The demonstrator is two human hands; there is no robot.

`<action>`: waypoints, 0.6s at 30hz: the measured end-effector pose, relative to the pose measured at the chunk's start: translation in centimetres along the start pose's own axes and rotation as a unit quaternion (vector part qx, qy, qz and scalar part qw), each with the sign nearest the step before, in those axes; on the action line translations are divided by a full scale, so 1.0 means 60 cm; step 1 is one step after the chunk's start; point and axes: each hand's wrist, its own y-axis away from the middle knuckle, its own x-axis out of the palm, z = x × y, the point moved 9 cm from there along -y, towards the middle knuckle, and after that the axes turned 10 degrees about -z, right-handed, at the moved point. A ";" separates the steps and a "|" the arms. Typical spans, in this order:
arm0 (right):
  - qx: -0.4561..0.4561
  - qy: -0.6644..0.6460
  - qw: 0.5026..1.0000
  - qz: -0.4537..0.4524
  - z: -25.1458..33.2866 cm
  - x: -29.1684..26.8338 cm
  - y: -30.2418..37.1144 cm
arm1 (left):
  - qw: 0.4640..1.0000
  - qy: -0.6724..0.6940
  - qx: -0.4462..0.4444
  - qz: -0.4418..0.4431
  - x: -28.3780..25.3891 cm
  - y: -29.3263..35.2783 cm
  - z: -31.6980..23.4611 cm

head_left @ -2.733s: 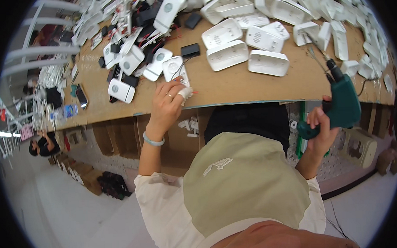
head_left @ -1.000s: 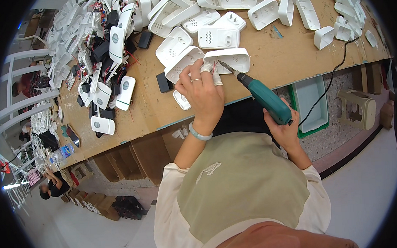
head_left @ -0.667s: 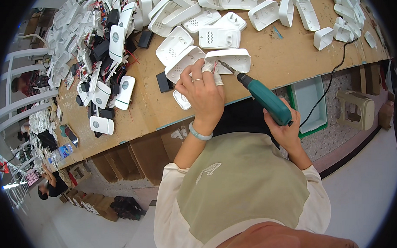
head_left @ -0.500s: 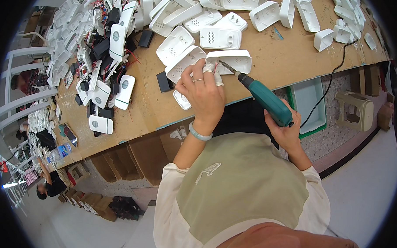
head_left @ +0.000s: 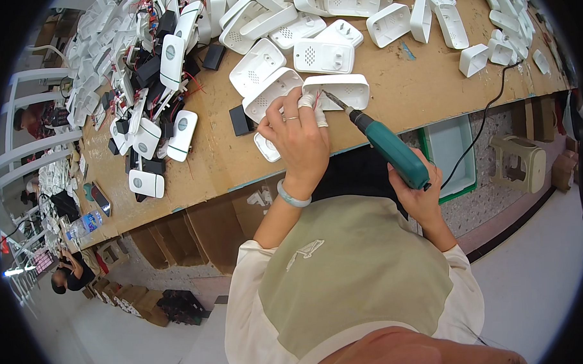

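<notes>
In my right hand [head_left: 418, 185] is a teal electric screwdriver [head_left: 396, 156] with a black collar. Its thin metal bit slants up and left into an open white plastic housing [head_left: 356, 93], where the tip meets the inside. My left hand [head_left: 299, 133] grips that housing at its left end, fingers bent and pressed together, some wrapped in white tape. Thin red wires show beside the taped fingertips. What lies under those fingers is hidden. Another white shell [head_left: 272, 96] touches the left hand's far side. A black box-shaped part [head_left: 241, 121] lies left of the hand.
Heaped at the left are white devices with red wires and black blocks [head_left: 149, 71]. More white shells [head_left: 324, 57] cover the far side of the table [head_left: 423, 91]. A black cord [head_left: 494, 101] crosses the right edge. Below stand a green-rimmed tray [head_left: 454, 154] and a stool [head_left: 519, 163].
My hands, the screwdriver and the housing hold almost the same place; the view has shifted very slightly. Far left, a person in black has moved an arm.
</notes>
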 end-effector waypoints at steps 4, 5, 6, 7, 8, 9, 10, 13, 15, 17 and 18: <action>0.008 -0.008 1.000 0.011 -0.001 0.004 -0.002 | 1.000 0.000 0.000 0.004 0.000 0.000 0.000; 0.008 -0.008 1.000 0.010 0.000 0.003 -0.002 | 1.000 -0.002 0.002 0.005 0.000 -0.001 0.000; 0.008 -0.006 1.000 0.014 0.000 0.004 -0.002 | 1.000 -0.002 0.002 0.005 -0.001 -0.001 -0.001; 0.009 -0.004 1.000 0.018 0.001 0.004 -0.002 | 1.000 0.005 0.001 0.002 -0.002 -0.001 -0.001; 0.009 -0.004 1.000 0.017 0.003 0.003 -0.003 | 1.000 0.011 -0.001 0.000 -0.003 -0.001 -0.001; 0.007 -0.001 1.000 0.017 0.005 0.003 -0.003 | 1.000 0.012 0.000 0.000 -0.003 0.000 -0.001; 0.005 0.001 1.000 0.017 0.006 0.003 -0.003 | 1.000 0.012 -0.002 0.000 -0.003 0.001 -0.001; 0.010 -0.003 1.000 0.019 0.004 0.004 -0.003 | 1.000 0.011 -0.003 0.001 -0.002 0.001 -0.001; 0.011 -0.001 1.000 0.020 0.004 0.004 -0.002 | 1.000 0.010 -0.004 0.003 -0.002 0.001 -0.001; 0.012 0.001 1.000 0.020 0.003 0.003 -0.001 | 1.000 0.007 -0.002 0.008 0.000 0.001 -0.001; 0.011 -0.001 1.000 0.022 0.003 0.003 -0.001 | 1.000 0.007 -0.002 0.009 0.000 0.001 -0.001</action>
